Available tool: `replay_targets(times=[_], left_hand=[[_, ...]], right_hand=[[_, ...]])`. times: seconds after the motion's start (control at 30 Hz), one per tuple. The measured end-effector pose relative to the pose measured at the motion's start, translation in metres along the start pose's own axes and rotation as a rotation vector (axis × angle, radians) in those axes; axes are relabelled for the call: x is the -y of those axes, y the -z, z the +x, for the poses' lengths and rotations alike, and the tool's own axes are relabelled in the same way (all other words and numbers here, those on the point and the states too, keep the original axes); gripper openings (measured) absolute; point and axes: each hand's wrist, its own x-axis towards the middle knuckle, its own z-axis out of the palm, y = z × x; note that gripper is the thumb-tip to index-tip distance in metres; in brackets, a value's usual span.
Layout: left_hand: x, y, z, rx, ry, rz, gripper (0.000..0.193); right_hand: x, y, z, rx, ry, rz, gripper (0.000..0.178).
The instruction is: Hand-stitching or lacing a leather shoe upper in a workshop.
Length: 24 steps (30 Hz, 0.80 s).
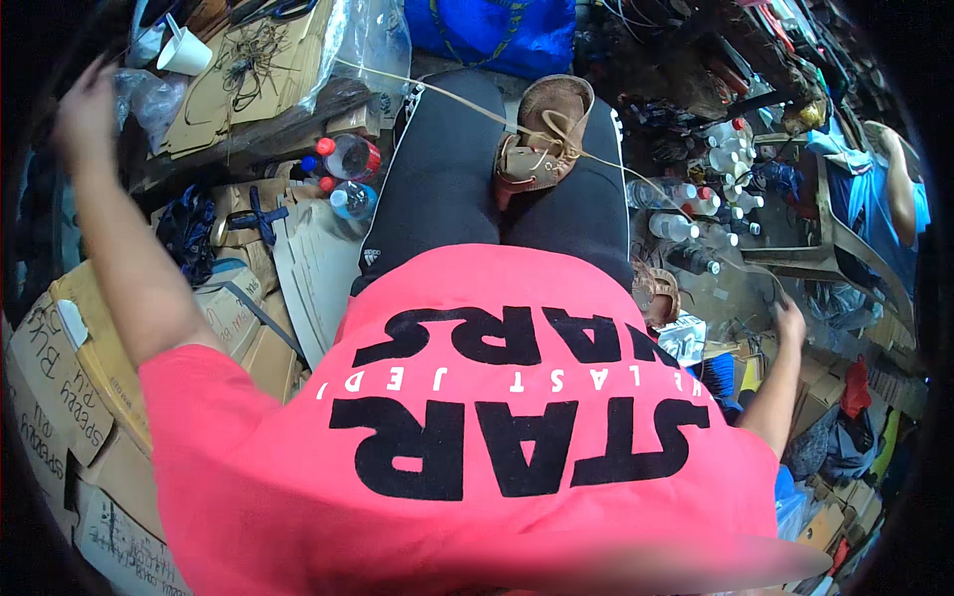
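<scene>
Shoe [537,167] on lap [437,189], bottles [672,227] both sides, cup [186,53] far left

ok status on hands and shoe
Left hand out wide, blurred; right hand out wide. Brown shoe on thighs, cord running both ways. Bottles behind cord at right, clear of shoe.

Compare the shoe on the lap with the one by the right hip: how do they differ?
The lap shoe has a pale cord running out to both sides; the hip shoe shows no such long cord. The lap shoe rests on the black trousers; the hip shoe lies beside them. The lap shoe looks larger here than the hip shoe. Both are brown.
</scene>
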Motion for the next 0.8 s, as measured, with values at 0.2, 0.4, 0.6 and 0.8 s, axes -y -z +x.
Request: replay_targets(times=[0.2, 0.4, 0.6, 0.8], left_hand=[[-0.219, -0.080, -0.209, 0.473, -0.920, -0.939, 0.046], [-0.257, -0.074, -0.242, 0.869, -0.733, -0.928, 0.020], [-0.151, -0.103, -0.181, 0.833, -0.209, -0.989, 0.022], [-0.112, -0.114, -0.165, 0.545, -0.138, -0.811, 0.031]], right_hand=[[0.275, -0.022, -0.063, 0.196, 0.676, 0.929, 0.044], [0.382, 0.020, -0.115, 0.015, 0.990, 0.689, 0.020], [0.311, 0.001, -0.064, -0.002, 0.844, 0.668, 0.018], [0.235, -0.022, -0.024, 0.092, 0.469, 0.673, 0.027]])
